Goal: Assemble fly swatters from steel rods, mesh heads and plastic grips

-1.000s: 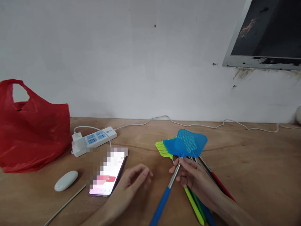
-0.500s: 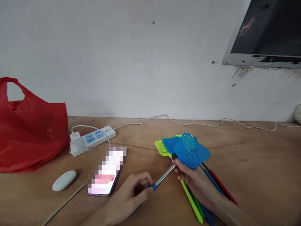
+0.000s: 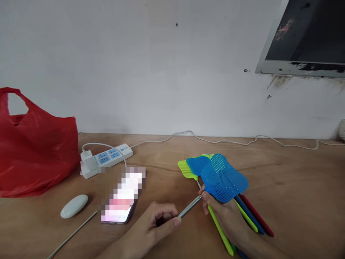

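Note:
A blue fly swatter (image 3: 225, 180) with a perforated head and a silver metal shaft is held in both hands over the table. My right hand (image 3: 225, 214) pinches it at the neck, just below the head. My left hand (image 3: 159, 225) is closed round the lower shaft, and the handle end is hidden in it. Beneath and behind lies a fanned pile of fly swatters, with a yellow-green head (image 3: 186, 169) and another blue head (image 3: 196, 165) showing. Their yellow-green handle (image 3: 221, 232), red handle (image 3: 257, 216) and dark blue handle (image 3: 250, 216) stick out around my right hand.
A phone (image 3: 125, 201) with a lit, blurred screen lies left of my left hand. Near it are a white mouse-shaped object (image 3: 74, 206), a white power strip (image 3: 107, 158) with a plugged-in charger, and a red plastic bag (image 3: 37, 154). A thin cable (image 3: 221, 142) runs along the wall.
Both hands have moved slightly down, and the held swatter's head has shifted a little right and down. My left fingers now cover the blue collar seen earlier on the shaft.

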`<state>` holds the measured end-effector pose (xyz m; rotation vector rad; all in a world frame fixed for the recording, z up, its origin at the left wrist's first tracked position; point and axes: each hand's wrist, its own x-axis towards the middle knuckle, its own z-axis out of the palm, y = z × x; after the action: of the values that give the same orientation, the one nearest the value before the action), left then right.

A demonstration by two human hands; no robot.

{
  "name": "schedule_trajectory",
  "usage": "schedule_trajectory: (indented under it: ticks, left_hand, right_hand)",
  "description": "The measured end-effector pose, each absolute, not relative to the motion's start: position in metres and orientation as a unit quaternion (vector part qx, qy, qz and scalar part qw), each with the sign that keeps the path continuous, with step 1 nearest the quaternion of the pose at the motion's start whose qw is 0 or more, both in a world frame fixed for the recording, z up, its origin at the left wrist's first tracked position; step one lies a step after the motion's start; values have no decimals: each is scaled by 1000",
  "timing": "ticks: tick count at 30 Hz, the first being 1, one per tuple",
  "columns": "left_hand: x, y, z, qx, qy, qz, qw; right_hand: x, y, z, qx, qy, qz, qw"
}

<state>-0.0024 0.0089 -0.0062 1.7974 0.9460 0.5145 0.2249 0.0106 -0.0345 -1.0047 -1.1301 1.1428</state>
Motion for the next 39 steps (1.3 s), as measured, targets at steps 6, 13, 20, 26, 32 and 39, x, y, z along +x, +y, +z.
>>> schedule_trajectory:
  ticks: [6,13,20,26,32,39]
  left_hand:
    - [-3,8,-9,728,391,203,525]
    - [-3,10,-10,715,387,203,545]
    - [-2,11,-10,701,376,207,569]
    - [-2,11,-12,695,361,222,581]
    - [-2,12,-16,694,357,219,585]
    - [-2,12,-14,689,370,180,596]
  right_hand:
    - [225,11,-26,-445,-435,474,624]
    - [219,13,-20,-418,-368,496,666]
    - [219,12,-19,-410,-339,515,672]
    - [220,14,-19,-396,-320,524,683]
    - [224,16,-21,-385,-315,533,685]
    - [231,23,-22,-384,-288,552,682]
